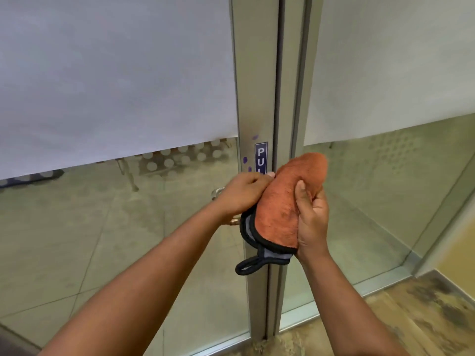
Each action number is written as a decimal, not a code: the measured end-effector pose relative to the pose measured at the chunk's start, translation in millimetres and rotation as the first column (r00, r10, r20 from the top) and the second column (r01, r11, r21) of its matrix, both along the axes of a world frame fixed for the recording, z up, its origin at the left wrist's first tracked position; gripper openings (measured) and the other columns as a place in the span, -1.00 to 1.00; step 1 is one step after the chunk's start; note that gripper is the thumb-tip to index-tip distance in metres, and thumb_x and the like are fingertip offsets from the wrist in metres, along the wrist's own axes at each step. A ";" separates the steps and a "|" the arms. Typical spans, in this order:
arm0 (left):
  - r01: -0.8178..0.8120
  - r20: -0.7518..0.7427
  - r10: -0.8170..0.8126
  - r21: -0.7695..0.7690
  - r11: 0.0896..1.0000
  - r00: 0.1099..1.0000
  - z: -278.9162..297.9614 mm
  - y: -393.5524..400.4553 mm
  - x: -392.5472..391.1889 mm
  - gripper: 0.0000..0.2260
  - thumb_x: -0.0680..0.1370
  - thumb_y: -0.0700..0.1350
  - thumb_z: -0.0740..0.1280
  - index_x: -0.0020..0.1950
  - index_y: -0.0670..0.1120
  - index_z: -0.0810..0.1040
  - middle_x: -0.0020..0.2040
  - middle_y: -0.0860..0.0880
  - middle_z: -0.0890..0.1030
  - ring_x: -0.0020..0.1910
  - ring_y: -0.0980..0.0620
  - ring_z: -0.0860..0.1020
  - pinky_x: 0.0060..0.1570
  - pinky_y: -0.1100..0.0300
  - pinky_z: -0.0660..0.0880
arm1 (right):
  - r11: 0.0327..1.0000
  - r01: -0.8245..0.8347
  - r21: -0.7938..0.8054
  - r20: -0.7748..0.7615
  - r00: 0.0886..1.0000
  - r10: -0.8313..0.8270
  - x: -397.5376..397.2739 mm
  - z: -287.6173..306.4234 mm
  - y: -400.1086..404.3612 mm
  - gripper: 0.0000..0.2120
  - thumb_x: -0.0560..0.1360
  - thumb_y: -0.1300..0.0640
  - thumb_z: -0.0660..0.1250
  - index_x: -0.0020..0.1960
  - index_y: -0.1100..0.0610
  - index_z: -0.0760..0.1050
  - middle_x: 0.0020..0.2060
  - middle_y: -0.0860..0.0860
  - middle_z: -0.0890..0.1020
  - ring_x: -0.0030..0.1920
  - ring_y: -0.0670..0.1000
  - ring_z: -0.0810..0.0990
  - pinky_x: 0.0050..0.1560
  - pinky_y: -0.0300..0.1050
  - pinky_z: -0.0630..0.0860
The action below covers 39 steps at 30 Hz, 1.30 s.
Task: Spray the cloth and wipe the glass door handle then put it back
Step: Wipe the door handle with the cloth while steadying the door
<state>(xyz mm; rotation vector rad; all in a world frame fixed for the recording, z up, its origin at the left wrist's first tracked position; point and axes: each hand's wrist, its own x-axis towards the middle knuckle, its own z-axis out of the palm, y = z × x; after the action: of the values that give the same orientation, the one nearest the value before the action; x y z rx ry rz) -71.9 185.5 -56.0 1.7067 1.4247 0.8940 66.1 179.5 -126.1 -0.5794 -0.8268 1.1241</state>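
Right hand (312, 217) clamping folded orange cloth (280, 211), left hand (243, 192) pinching cloth's upper edge, in front of door frame (257, 98). Handle (217, 194) mostly hidden. Judgement: wrapping cloth fully around handle, rubbing lengthwise.

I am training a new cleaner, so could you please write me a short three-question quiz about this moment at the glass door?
1. True or false: the orange microfibre cloth with black edging is held by both the left hand and the right hand.
2. Which letters of the blue sign on the grey metal door frame are readable? A) PU B) PUSH C) EXIT
3. Fill in: the cloth's black hanging loop dangles from its ____ end.

Key: 1 true. 2 A; the left hand covers what lies below them. 3 lower.
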 end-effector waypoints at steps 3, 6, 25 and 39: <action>0.009 -0.438 0.260 0.524 0.852 0.861 17.7 16.5 -24.2 -0.73 0.70 0.07 0.19 -0.10 -0.01 0.54 -0.18 0.00 0.58 -0.20 0.03 0.53 -0.22 0.12 0.40 | 0.999 0.036 -0.023 0.006 0.999 -0.036 1.7 -0.9 10.4 -0.66 0.53 -0.04 0.40 0.25 0.07 0.53 0.06 0.00 0.70 0.13 0.09 0.68 0.00 -0.02 0.63; 0.261 -0.585 0.352 0.715 0.649 0.731 46.2 30.4 -54.2 -0.66 0.69 0.01 0.13 0.20 -0.14 0.61 0.09 -0.13 0.65 0.11 -0.11 0.57 0.05 -0.02 0.53 | 0.998 0.054 -0.028 0.072 0.996 -0.052 1.2 2.1 18.5 -0.66 0.50 -0.06 0.43 0.21 0.07 0.57 0.00 -0.02 0.72 0.07 0.08 0.70 -0.02 -0.03 0.64; 0.799 -0.791 0.570 0.483 0.359 0.222 70.7 97.7 -107.9 -0.47 0.74 0.04 -0.11 0.65 -0.21 0.06 0.65 -0.20 0.04 0.65 -0.17 0.00 0.63 -0.10 -0.06 | 0.878 0.425 0.219 0.743 0.511 -0.432 -20.1 47.1 55.6 -0.69 0.47 -0.14 0.43 -0.20 0.12 0.58 -0.06 0.01 0.53 -0.10 -0.13 0.54 -0.04 -0.35 0.44; 0.819 -0.721 0.683 0.460 0.344 0.118 62.9 106.8 -106.7 -0.46 0.74 0.01 -0.20 0.67 -0.24 -0.11 0.66 -0.25 -0.03 0.66 -0.24 -0.03 0.64 -0.11 -0.04 | 0.837 0.388 0.386 0.790 0.331 -0.517 -52.3 55.9 75.9 -0.49 0.52 -0.06 0.39 0.43 0.01 0.40 0.24 0.00 0.60 0.18 -0.04 0.56 0.11 -0.35 0.33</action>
<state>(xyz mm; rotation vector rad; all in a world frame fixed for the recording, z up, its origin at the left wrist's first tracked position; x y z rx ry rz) -178.6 292.3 6.8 4.0660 1.3538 0.1029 13.8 255.5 -70.1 -1.2502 -1.4937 0.1299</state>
